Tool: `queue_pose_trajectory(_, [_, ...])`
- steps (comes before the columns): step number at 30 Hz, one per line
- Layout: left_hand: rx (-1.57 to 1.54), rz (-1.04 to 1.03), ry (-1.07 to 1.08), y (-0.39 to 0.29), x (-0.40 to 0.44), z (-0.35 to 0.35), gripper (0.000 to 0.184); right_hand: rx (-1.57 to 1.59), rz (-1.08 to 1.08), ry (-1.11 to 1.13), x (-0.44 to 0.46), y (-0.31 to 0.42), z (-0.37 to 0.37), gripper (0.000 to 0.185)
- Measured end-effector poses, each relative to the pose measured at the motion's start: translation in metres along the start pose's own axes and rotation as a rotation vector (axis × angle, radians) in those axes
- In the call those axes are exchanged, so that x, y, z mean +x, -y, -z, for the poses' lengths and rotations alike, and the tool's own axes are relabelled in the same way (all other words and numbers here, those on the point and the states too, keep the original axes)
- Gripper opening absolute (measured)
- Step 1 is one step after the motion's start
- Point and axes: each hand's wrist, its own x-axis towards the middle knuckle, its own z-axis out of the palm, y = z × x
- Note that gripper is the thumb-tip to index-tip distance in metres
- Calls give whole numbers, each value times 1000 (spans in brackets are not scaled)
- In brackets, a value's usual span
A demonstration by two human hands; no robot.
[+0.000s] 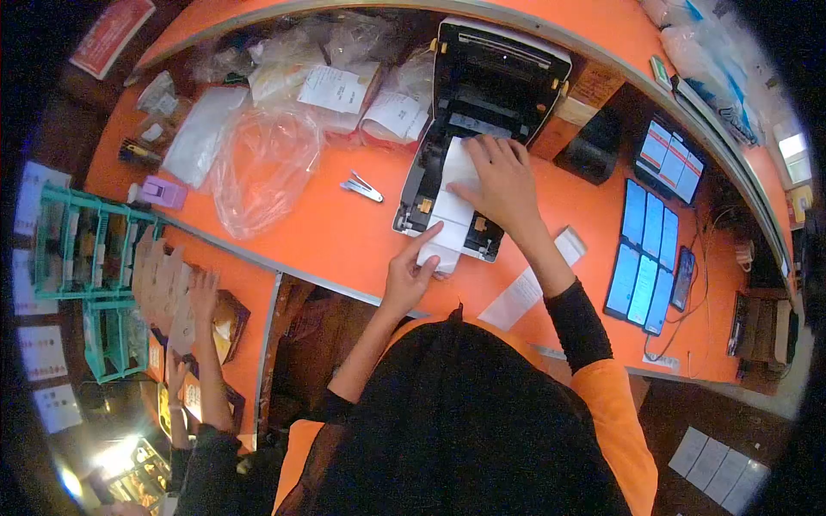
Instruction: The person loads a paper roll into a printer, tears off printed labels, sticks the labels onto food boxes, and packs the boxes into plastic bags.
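Note:
A label printer (503,64) stands on the orange desk with its lid raised and its black inside showing. A strip of white label paper (451,206) runs through it and out over the front edge. My left hand (407,277) pinches the strip's front end between thumb and fingers. Farther back, my right hand (499,182) is closed on the paper inside the printer, fingers bent over its right side. Beneath my right forearm lies a longer loose paper strip (516,298). Left of the printer is a small silver hand tool (361,187) with two arms, its kind unclear.
A clear plastic bag (258,176) and wrapped paper stacks (337,89) lie left of the printer. Several phones (641,258) and a tablet (669,163) are on the right. At far left, another person's hands (204,297) are near cardboard pieces and teal racks (86,249).

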Motion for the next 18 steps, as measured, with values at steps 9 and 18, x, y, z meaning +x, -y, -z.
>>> queue_pose_trajectory(9, [-23, 112, 6, 4, 1, -1, 48, 16, 22, -40, 0, -2, -1, 64])
queue_pose_trajectory(18, [153, 91, -47, 1, 1, -7, 46, 61, 15, -46, 10, -9, 5, 49])
